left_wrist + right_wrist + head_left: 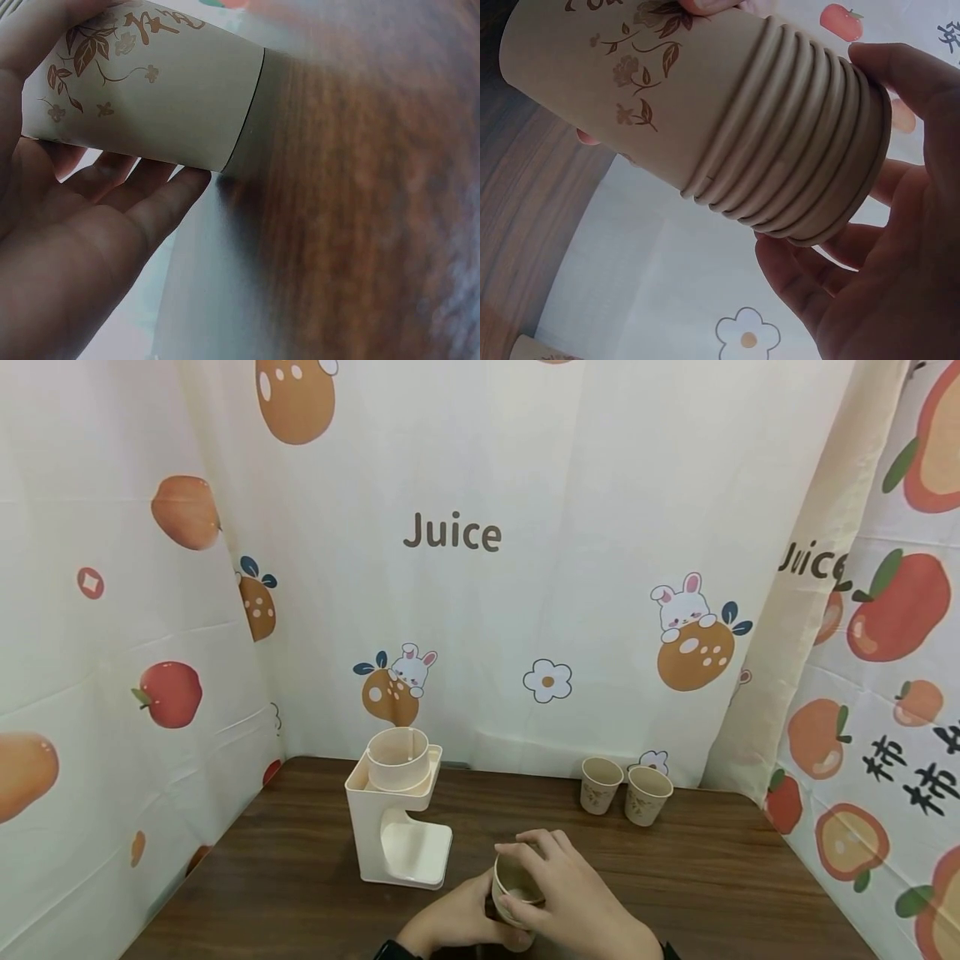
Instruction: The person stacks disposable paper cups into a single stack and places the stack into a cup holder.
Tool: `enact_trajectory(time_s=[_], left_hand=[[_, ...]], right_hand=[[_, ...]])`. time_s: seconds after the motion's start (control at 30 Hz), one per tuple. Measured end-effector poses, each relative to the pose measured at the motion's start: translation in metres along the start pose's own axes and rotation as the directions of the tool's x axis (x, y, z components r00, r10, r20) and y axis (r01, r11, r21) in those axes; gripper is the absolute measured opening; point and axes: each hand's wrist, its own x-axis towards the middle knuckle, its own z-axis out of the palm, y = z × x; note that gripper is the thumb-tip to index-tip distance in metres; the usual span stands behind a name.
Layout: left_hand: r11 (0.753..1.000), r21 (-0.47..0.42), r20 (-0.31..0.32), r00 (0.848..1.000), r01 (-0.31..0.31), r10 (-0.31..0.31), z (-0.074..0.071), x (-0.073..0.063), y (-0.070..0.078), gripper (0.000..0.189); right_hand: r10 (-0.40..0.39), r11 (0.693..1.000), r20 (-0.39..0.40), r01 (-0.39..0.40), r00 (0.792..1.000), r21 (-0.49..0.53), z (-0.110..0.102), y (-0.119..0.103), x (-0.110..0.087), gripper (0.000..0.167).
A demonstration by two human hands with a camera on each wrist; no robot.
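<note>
In the head view, a stack of nested paper cups (516, 875) is between both hands at the table's front. My left hand (459, 917) grips the stack low on its side, its fingers wrapped round the printed lower cup wall (165, 97) in the left wrist view. At the rims, my right hand (576, 893) holds the top end with thumb and fingers spread around it. Several stacked rims (795, 135) show in the right wrist view, with brown flower print on the wall below them. The stack tilts in the wrist views.
A cream stand (369, 835) with a flat base and a round cylinder (397, 760) on top stands left of the hands. Two single paper cups, one (600, 787) beside the other (648, 797), stand upright at the back right. Printed curtains (480, 610) enclose the brown wooden table (300, 860).
</note>
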Motion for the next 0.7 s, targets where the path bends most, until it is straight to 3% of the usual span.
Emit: enact_trajectory(time_s=[0.23,0.7], left_hand=[[1.0,-0.004,0.014,1.0,-0.004,0.004,-0.0006,0.0006,0.0009,0.071],[1.0,0.004,0.007,1.0,-0.002,0.002,-0.0005,-0.0001,0.0015,0.072]], right_hand=[[0.021,0.999,0.042,-0.023,0.999,0.028,-0.0009,0.0001,-0.0004,0.043],[-0.009,0.999,0.041,0.011,0.999,-0.044,-0.0033,0.0024,-0.0016,0.047]])
